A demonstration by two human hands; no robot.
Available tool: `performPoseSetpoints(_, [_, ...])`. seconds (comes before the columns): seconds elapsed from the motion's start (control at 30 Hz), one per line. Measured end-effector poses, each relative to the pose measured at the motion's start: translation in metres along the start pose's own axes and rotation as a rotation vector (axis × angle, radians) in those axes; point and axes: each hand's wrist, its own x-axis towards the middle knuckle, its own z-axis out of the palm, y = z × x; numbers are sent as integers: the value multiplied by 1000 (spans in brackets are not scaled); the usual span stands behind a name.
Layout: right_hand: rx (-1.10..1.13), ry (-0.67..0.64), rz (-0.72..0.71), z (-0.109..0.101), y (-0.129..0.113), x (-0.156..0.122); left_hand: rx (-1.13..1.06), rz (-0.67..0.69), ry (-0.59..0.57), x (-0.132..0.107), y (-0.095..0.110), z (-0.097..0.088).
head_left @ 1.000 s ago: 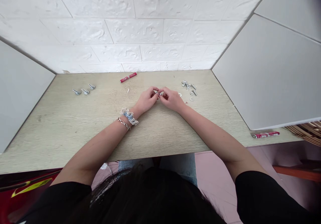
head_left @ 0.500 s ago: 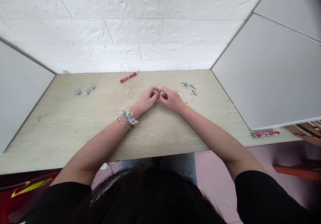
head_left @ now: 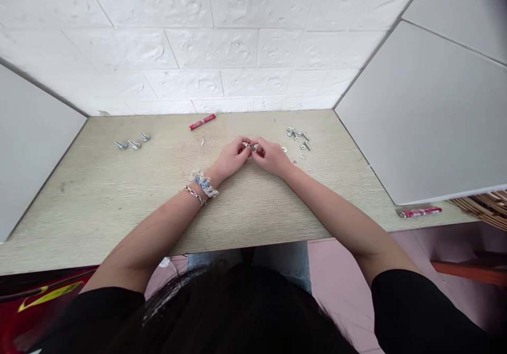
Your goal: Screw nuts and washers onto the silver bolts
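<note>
Over the middle of the tabletop, my left hand (head_left: 230,158) and my right hand (head_left: 271,156) meet at the fingertips. Both are closed in a pinch on a small shiny metal bolt (head_left: 250,147); fingers cover most of it, and I cannot tell whether a nut or washer sits on it. Just right of my right hand lies a flat washer (head_left: 284,149). Another washer (head_left: 302,157) is farther right, below a loose cluster of bolts and nuts (head_left: 295,133). Three bolts (head_left: 133,145) with hardware at their heads lie apart on the left.
A red pen-like tube (head_left: 202,122) lies near the white brick wall (head_left: 237,47). A similar red tube (head_left: 420,212) rests at the right front edge by a wicker basket (head_left: 485,206). Grey panels (head_left: 428,111) flank the wooden tabletop (head_left: 130,195).
My hands stay in the same place, with only a slight shift of the fingertips and the metal piece between them. The loose hardware has not moved.
</note>
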Motion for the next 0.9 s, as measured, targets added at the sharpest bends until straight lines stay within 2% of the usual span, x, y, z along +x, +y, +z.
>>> performPoseSetpoints(0.9, [16, -9, 24, 1, 2, 0, -29, -6, 1, -1, 1, -1])
